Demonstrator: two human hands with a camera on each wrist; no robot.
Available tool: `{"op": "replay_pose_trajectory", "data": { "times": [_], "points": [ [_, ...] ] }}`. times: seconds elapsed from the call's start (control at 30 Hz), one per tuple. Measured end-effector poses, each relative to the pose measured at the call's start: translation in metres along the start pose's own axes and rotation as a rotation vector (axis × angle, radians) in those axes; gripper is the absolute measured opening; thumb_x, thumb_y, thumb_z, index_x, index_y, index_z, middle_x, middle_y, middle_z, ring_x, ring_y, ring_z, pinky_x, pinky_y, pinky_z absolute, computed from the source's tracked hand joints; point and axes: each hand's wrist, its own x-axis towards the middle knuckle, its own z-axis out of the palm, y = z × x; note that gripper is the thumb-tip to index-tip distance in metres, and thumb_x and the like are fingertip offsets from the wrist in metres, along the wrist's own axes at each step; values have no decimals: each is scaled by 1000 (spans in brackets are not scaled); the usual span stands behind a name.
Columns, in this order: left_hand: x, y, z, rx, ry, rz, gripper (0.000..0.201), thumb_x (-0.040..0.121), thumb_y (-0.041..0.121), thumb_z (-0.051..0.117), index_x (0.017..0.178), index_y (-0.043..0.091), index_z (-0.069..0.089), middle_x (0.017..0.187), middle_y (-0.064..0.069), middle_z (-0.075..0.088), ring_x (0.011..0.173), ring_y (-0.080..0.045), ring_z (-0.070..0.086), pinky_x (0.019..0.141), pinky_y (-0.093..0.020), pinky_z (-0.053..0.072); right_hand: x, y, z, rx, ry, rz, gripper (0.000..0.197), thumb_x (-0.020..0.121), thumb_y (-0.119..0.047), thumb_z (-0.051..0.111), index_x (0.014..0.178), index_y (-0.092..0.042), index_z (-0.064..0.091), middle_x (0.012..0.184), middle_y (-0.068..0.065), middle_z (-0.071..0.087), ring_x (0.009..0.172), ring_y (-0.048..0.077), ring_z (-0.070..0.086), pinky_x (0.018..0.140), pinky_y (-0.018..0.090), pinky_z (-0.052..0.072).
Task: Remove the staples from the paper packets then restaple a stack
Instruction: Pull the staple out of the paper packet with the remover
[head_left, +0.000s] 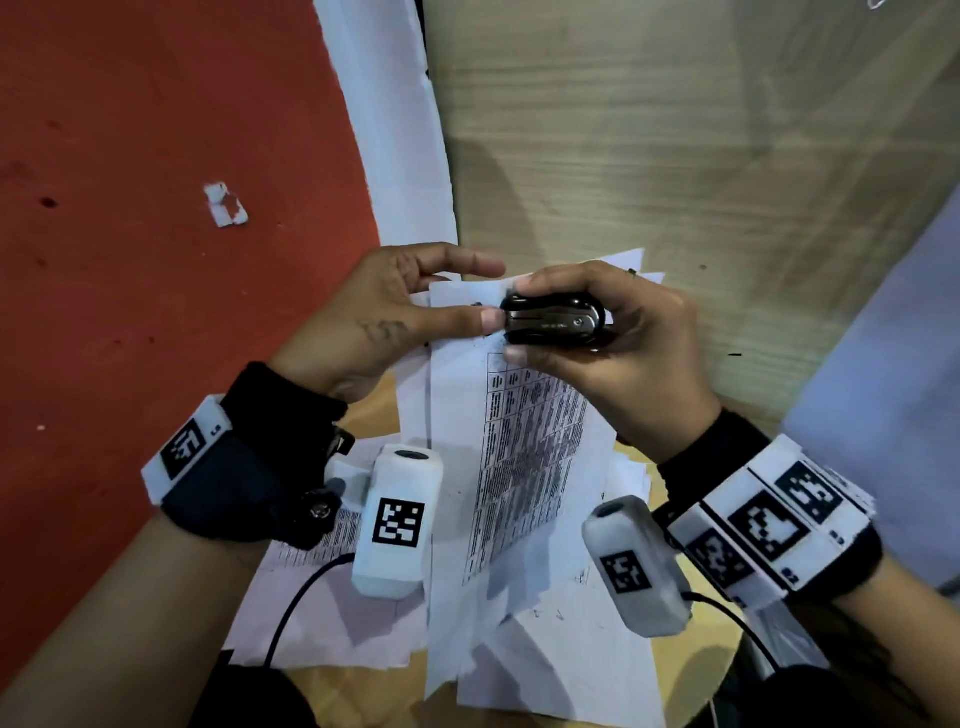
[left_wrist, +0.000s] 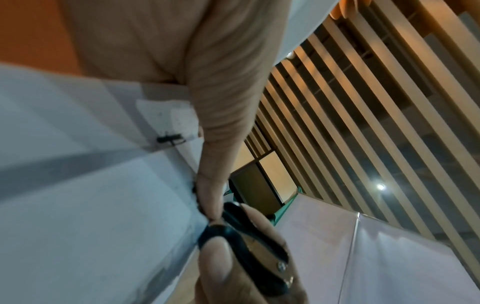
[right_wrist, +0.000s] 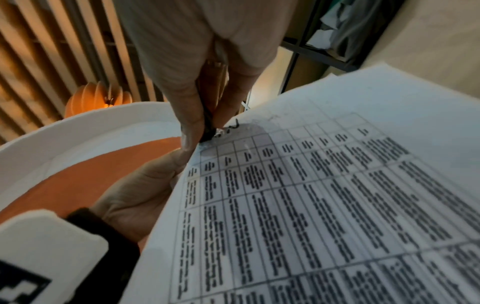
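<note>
So the packet (head_left: 524, 441) is held up off the counter (head_left: 675, 156), tilted, with its top corner pinched in the left hand (head_left: 384, 317), thumb on top and fingers behind the sheets. The black staple remover (head_left: 553, 319) is clamped in the right hand (head_left: 623, 343), squeezed between thumb and fingers, and its nose is pushed right up against that same corner, touching the left thumb tip. In the right wrist view a bent staple (right_wrist: 235, 125) can be seen just beside the remover's tip, partly lifted out of the paper by the look of it. More loose sheets (head_left: 332, 613) are spread on the counter below the packet.

Handling-wise: the packet is thin, floppy and light, so it'll sag and twist unless it's gripped close to the staple, which is exactly where it's being taken. The corner already looks scuffed and grey near the staple, so tearing is probably the main risk if the pull is yanked sideways. The remover itself is small, hard and smooth, best squeezed across its two sides like it is now
</note>
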Motion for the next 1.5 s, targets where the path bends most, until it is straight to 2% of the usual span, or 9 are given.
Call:
{"op": "replay_pose_trajectory", "data": {
  "times": [0.3, 0.5, 0.67, 0.83, 0.93, 1.07, 1.27, 1.4, 1.5],
  "points": [
    [5, -7, 2, -89, -34, -11, 41, 60, 6, 74, 100, 14, 66, 91, -1, 70, 80, -9, 66, 75, -22, 54, 3, 0, -3, 229, -49, 111, 37, 58, -17, 83, 91, -21, 66, 93, -3, 70, 91, 15, 67, 88, 38, 52],
    [6, -18, 1, 31, 139, 84, 31, 73, -5, 72, 95, 16, 65, 91, -11, 65, 70, -6, 62, 69, -20, 53, 7, -9, -9, 147, 34, 122, 34, 62, -11, 83, 89, -21, 65, 88, 0, 70, 83, 14, 68, 71, 24, 55],
    [5, -17, -8, 116, 229, 158, 28, 69, 2, 73, 89, 19, 63, 78, -5, 65, 60, -3, 59, 60, -17, 50, -15, 20, -20, -105, 113, 194, 28, 61, -31, 81, 84, -30, 66, 88, -7, 70, 84, 10, 66, 73, 38, 55],
    [7, -11, -15, 263, 262, 251, 25, 67, 10, 65, 87, 24, 61, 74, -3, 61, 60, 0, 54, 58, -12, 45, -55, 62, -33, 169, 185, 590, 39, 53, -19, 88, 86, -16, 68, 73, -7, 72, 65, 8, 64, 60, 26, 47],
    [11, -8, -24, 293, 211, 265, 30, 70, 2, 71, 93, 19, 62, 68, 6, 62, 56, 3, 55, 58, -10, 45, -63, 86, -39, 430, 173, 806, 85, 26, -41, 93, 101, -11, 65, 84, -1, 68, 59, 6, 59, 47, 17, 40],
    [17, -6, -41, 295, 108, 240, 33, 71, 2, 74, 98, 16, 62, 64, 14, 65, 57, 3, 56, 59, -9, 45, -48, 96, -39, 617, 66, 905, 84, 43, -18, 87, 121, -9, 57, 97, -2, 59, 64, 0, 62, 49, 13, 45],
    [26, -2, -64, 262, 37, 242, 29, 62, 27, 79, 88, 31, 69, 78, 0, 65, 67, -6, 58, 66, -16, 49, -26, 98, -27, 659, -242, 847, 65, 22, -37, 95, 83, -28, 75, 85, -6, 72, 76, 6, 65, 65, 16, 51],
    [32, -19, -77, 171, 208, 219, 55, 63, 15, 83, 109, 24, 56, 79, 12, 71, 73, 2, 64, 68, -14, 51, -20, 98, -17, 686, -164, 816, 67, 20, -34, 96, 82, -22, 76, 84, -3, 72, 74, 7, 64, 64, 15, 49],
    [23, -59, -78, -37, 353, 120, 82, 57, 27, 87, 125, 18, 41, 106, 12, 68, 90, 2, 64, 71, -18, 52, -21, 104, -14, 708, -32, 836, 72, 16, -34, 96, 83, -19, 74, 84, -2, 73, 72, 8, 66, 62, 17, 52]
  ]
}}
